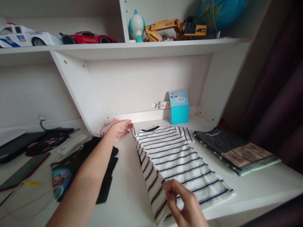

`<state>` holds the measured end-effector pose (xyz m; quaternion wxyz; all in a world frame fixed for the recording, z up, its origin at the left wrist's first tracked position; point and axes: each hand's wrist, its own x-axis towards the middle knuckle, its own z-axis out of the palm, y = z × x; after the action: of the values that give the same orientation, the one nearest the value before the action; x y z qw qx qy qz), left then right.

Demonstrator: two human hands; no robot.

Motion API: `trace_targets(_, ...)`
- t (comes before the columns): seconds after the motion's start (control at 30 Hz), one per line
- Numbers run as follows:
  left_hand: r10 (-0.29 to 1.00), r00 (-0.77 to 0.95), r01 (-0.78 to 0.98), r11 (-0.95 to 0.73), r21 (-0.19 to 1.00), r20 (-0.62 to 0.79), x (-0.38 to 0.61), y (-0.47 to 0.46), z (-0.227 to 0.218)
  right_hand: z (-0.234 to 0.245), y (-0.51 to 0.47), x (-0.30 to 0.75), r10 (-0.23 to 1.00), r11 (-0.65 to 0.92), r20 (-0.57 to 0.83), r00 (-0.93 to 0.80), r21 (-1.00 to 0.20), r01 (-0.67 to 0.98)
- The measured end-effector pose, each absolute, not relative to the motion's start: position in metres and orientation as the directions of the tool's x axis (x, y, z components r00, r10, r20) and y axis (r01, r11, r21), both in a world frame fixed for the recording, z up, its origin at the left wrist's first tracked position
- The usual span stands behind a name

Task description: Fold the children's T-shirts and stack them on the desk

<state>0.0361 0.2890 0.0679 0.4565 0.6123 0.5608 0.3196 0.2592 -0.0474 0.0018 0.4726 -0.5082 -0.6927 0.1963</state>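
- White shelving and a white tabletop frame our work, and our hands are at the front edge of it.
- Nearest us, our right grip is narrow: thumb and fingers close on the lower edge of a striped T-shirt, seeming to pinch the cloth.
- That shirt, white with dark stripes, lies flat in the middle of the tabletop, with one side folded over.
- Our left grip reaches across to the shirt's far shoulder corner, and its fingertips, drawn narrow, seem to pinch the cloth there.
- Just under that hand lies a pink cloth, and below our left forearm a black printed garment.
- To the left we see a flat device in a red case, a white remote-like bar and a black cable.
- To the right, well apart from the shirt, sits a folded stack of clothes, dark on top.
- Farther back stand a blue box and a white power strip.
- On the shelf above are a white toy car, a red toy car, a bird figure, a toy excavator and a globe.
- A dark curtain hangs at the far right.
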Motion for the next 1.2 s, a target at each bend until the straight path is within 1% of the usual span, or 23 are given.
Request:
trace_targets(0.1, 0.957, 0.224, 0.351, 0.098, 0.931, -0.185, 0.090, 0.300, 0.053, -0.018, -0.051, 0.276, 0.917, 0.347, 0.395, -0.052, -0.727, 0.593)
trace_targets(0.2, 0.955, 0.236, 0.337, 0.092, 0.937, -0.178, 0.136, 0.300, 0.030, -0.040, -0.053, 0.281, 0.931, 0.315, 0.355, -0.086, -0.664, 0.678)
trace_targets(0.27, 0.965, 0.229, 0.335, 0.048, 0.941, -0.131, 0.155, 0.295, 0.016, -0.048, -0.055, 0.284, 0.928, 0.308, 0.359, -0.096, -0.598, 0.740)
trace_targets(0.33, 0.978, 0.201, 0.351, -0.016, 0.936, -0.059, 0.162, 0.288, 0.005, -0.051, -0.056, 0.289, 0.913, 0.340, 0.382, -0.144, -0.516, 0.786)
trace_targets(0.4, 0.987, 0.155, 0.396, -0.095, 0.913, 0.036, 0.161, 0.280, -0.002, -0.051, -0.057, 0.294, 0.885, 0.375, 0.428, -0.180, -0.430, 0.821)
trace_targets(0.47, 0.983, 0.124, 0.463, -0.181, 0.868, 0.138, 0.152, 0.273, -0.009, -0.050, -0.054, 0.294, 0.840, 0.407, 0.505, -0.201, -0.340, 0.848)
trace_targets(0.53, 0.968, 0.131, 0.533, -0.252, 0.808, 0.215, 0.141, 0.266, -0.017, -0.051, -0.049, 0.289, 0.752, 0.480, 0.596, -0.281, -0.203, 0.853)
trace_targets(0.6, 0.959, 0.141, 0.601, -0.280, 0.748, 0.245, 0.127, 0.262, -0.027, -0.055, -0.041, 0.279, 0.608, 0.579, 0.666, -0.432, 0.001, 0.815)
trace_targets(0.63, 0.960, 0.136, 0.635, -0.275, 0.722, 0.245, 0.119, 0.261, -0.032, -0.059, -0.037, 0.273, 0.533, 0.603, 0.682, -0.501, 0.109, 0.790)
trace_targets(0.7, 0.966, 0.118, 0.694, -0.245, 0.677, 0.230, 0.104, 0.264, -0.040, -0.067, -0.031, 0.263, 0.435, 0.586, 0.690, -0.579, 0.271, 0.763)
trace_targets(0.73, 0.969, 0.110, 0.716, -0.231, 0.658, 0.221, 0.097, 0.267, -0.042, -0.070, -0.029, 0.260, 0.416, 0.565, 0.688, -0.594, 0.316, 0.762)
trace_targets(0.8, 0.972, 0.110, 0.745, -0.219, 0.630, 0.208, 0.085, 0.277, -0.041, -0.076, -0.027, 0.255, 0.411, 0.532, 0.691, -0.594, 0.347, 0.772)
trace_targets(0.87, 0.972, 0.118, 0.760, -0.220, 0.611, 0.203, 0.077, 0.287, -0.035, -0.078, -0.028, 0.253, 0.411, 0.524, 0.698, -0.586, 0.345, 0.779)
trace_targets(0.93, 0.972, 0.131, 0.771, -0.222, 0.597, 0.192, 0.072, 0.297, -0.028, -0.080, -0.028, 0.251, 0.401, 0.506, 0.747, -0.530, 0.301, 0.808)
trace_targets(1.03, 0.973, 0.149, 0.790, -0.224, 0.571, 0.175, 0.067, 0.307, -0.020, -0.083, -0.027, 0.246, 0.369, 0.480, 0.839, -0.399, 0.196, 0.855)
trace_targets(1.07, 0.974, 0.151, 0.798, -0.223, 0.561, 0.171, 0.066, 0.310, -0.018, -0.085, -0.026, 0.245, 0.361, 0.478, 0.853, -0.376, 0.177, 0.861)
trace_targets(1.2, 0.974, 0.130, 0.840, -0.207, 0.502, 0.185, 0.069, 0.313, -0.018, -0.105, -0.022, 0.236, 0.377, 0.497, 0.834, -0.403, 0.185, 0.847)
